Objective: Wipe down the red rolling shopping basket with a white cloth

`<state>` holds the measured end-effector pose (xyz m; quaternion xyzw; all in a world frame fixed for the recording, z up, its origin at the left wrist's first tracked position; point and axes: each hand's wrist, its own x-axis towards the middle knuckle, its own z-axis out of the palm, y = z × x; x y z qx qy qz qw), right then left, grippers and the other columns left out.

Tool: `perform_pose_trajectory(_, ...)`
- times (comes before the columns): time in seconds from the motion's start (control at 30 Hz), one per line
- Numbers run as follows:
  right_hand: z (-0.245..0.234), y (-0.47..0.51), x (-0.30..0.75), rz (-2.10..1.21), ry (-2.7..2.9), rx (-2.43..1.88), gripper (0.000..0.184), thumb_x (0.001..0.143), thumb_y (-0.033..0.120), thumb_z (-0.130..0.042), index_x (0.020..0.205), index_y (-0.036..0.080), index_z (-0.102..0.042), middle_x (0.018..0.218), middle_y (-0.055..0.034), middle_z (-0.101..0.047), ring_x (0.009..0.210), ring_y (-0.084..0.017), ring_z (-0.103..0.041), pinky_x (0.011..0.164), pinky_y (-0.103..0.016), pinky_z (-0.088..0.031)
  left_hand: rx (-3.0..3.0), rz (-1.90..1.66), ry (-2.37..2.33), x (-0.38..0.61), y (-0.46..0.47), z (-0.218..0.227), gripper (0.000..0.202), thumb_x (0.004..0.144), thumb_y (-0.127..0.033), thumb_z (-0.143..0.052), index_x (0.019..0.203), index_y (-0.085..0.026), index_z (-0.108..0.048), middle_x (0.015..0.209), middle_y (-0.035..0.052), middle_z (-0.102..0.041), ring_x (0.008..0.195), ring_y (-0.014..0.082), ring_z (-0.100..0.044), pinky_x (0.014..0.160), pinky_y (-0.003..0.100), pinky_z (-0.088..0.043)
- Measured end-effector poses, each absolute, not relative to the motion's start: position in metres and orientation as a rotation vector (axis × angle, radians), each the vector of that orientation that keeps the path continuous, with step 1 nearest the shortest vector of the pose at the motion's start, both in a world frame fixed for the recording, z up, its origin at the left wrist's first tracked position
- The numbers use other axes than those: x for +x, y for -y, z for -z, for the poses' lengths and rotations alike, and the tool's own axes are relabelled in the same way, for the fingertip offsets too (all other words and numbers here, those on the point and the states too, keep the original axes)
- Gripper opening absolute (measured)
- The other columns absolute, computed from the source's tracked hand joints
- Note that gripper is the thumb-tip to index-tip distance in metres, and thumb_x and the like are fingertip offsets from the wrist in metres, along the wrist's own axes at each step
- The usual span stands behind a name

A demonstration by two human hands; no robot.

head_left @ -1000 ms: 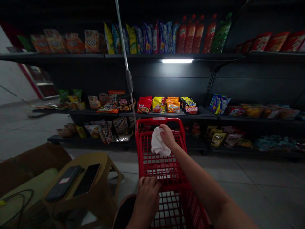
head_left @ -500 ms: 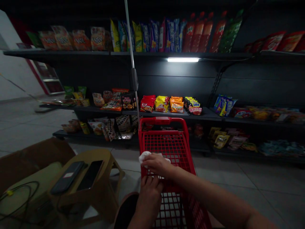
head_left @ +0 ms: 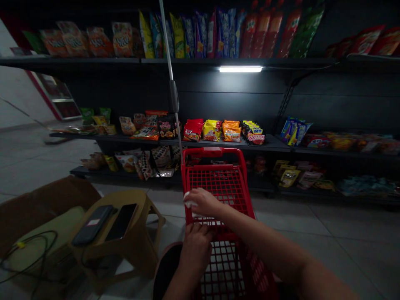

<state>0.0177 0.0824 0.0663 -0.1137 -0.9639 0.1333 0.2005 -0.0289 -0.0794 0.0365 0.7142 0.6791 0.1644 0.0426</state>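
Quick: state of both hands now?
Left hand: closed on the red plastic mesh shopping cart.
Right hand: closed, holding a crumpled white cloth.

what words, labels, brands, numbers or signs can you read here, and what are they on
"1袋半", apparently, on the black-and-yellow packets.
Too blurred to read: red packets, yellow packets, orange packets, upper-shelf bags, bottles.
Too small: white label on the dark case.
Red cart's handle: nothing legible.

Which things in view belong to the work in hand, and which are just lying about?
In use:
white cloth, in the right hand
red cart, with the left hand on it

Lying about:
dark phone and grey slab, on the stool
black cable
snack packets
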Motion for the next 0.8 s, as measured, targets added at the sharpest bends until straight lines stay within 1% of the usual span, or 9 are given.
perform_pose_trajectory(0.1, -0.062, -0.062, 0.042, -0.372, 2.729, -0.149, 0.028, 0.09, 0.018, -0.059, 0.117, 0.026, -0.063, 0.115, -0.0011, -0.065, 0.105, -0.016, -0.056, 0.096, -0.028, -0.04, 2.196, -0.569, -2.088, -0.027, 0.078, -0.033, 0.032, 0.082, -0.015, -0.06, 0.108, -0.03, -0.07, 0.111, 0.0018, -0.068, 0.109, 0.0243, -0.052, 0.098, 0.044, -0.033)
perform_pose_trajectory(0.2, -0.063, -0.074, 0.044, -0.217, 2.735, -0.19, 0.027, 0.095, 0.022, -0.055, 0.12, 0.024, -0.062, 0.118, -0.0037, -0.065, 0.101, -0.018, -0.055, 0.093, -0.03, -0.04, 2.219, -0.506, -2.087, -0.026, 0.077, -0.033, 0.028, 0.084, -0.015, -0.058, 0.107, -0.029, -0.069, 0.105, 0.0021, -0.068, 0.104, 0.023, -0.054, 0.097, 0.044, -0.032)
perform_pose_trajectory(0.27, -0.066, -0.098, 0.045, -0.097, 2.71, -0.338, 0.028, 0.095, 0.025, -0.056, 0.122, 0.024, -0.061, 0.117, -0.0051, -0.065, 0.1, -0.02, -0.054, 0.091, -0.032, -0.04, 2.232, -0.456, -2.073, -0.025, 0.076, -0.034, 0.026, 0.085, -0.017, -0.058, 0.106, -0.03, -0.068, 0.101, 0.0011, -0.067, 0.102, 0.0218, -0.054, 0.097, 0.043, -0.032)
perform_pose_trajectory(0.3, -0.067, -0.112, 0.05, -0.044, 2.679, -0.465, 0.029, 0.094, 0.024, -0.057, 0.123, 0.024, -0.061, 0.116, -0.0056, -0.065, 0.099, -0.021, -0.053, 0.091, -0.032, -0.04, 2.234, -0.447, -2.068, -0.025, 0.076, -0.035, 0.026, 0.085, -0.017, -0.059, 0.106, -0.03, -0.067, 0.101, 0.0004, -0.067, 0.102, 0.0213, -0.054, 0.097, 0.043, -0.032)
perform_pose_trajectory(0.43, -0.068, -0.165, 0.103, 0.093, 2.459, -1.054, 0.033, 0.089, 0.012, -0.056, 0.12, 0.022, -0.062, 0.112, -0.0069, -0.064, 0.099, -0.022, -0.053, 0.091, -0.033, -0.039, 2.218, -0.468, -2.077, -0.025, 0.076, -0.038, 0.026, 0.085, -0.018, -0.06, 0.106, -0.032, -0.066, 0.101, -0.0012, -0.066, 0.101, 0.02, -0.053, 0.098, 0.041, -0.03)
perform_pose_trajectory(0.57, -0.062, -0.171, 0.154, 0.09, 2.327, -1.26, 0.032, 0.087, 0.009, -0.055, 0.117, 0.019, -0.062, 0.11, -0.0089, -0.064, 0.097, -0.022, -0.055, 0.091, -0.033, -0.039, 2.226, -0.466, -2.083, -0.024, 0.077, -0.041, 0.024, 0.087, -0.017, -0.059, 0.104, -0.031, -0.067, 0.099, -0.0012, -0.067, 0.099, 0.0199, -0.053, 0.096, 0.04, -0.03)
perform_pose_trajectory(0.67, -0.056, -0.141, 0.137, -0.065, 2.326, -1.193, 0.031, 0.087, 0.009, -0.054, 0.116, 0.018, -0.062, 0.11, -0.0084, -0.064, 0.098, -0.021, -0.056, 0.09, -0.032, -0.042, 2.255, -0.478, -2.089, -0.023, 0.077, -0.039, 0.025, 0.087, -0.017, -0.058, 0.105, -0.032, -0.067, 0.098, -0.0013, -0.067, 0.098, 0.0199, -0.054, 0.096, 0.041, -0.03)
perform_pose_trajectory(0.73, -0.052, -0.115, 0.102, -0.163, 2.411, -0.975, 0.031, 0.088, 0.008, -0.054, 0.115, 0.02, -0.063, 0.115, -0.0067, -0.064, 0.103, -0.02, -0.055, 0.092, -0.031, -0.042, 2.268, -0.476, -2.107, -0.023, 0.075, -0.035, 0.026, 0.086, -0.016, -0.059, 0.104, -0.032, -0.068, 0.097, -0.0007, -0.067, 0.098, 0.0205, -0.054, 0.095, 0.041, -0.03)
perform_pose_trajectory(0.8, -0.049, -0.091, 0.065, -0.205, 2.53, -0.652, 0.029, 0.09, 0.01, -0.054, 0.115, 0.023, -0.065, 0.118, -0.0042, -0.065, 0.109, -0.02, -0.053, 0.097, -0.032, -0.041, 2.274, -0.469, -2.141, -0.024, 0.074, -0.031, 0.025, 0.084, -0.016, -0.061, 0.103, -0.031, -0.07, 0.098, 0.0009, -0.068, 0.098, 0.0217, -0.054, 0.094, 0.042, -0.031)
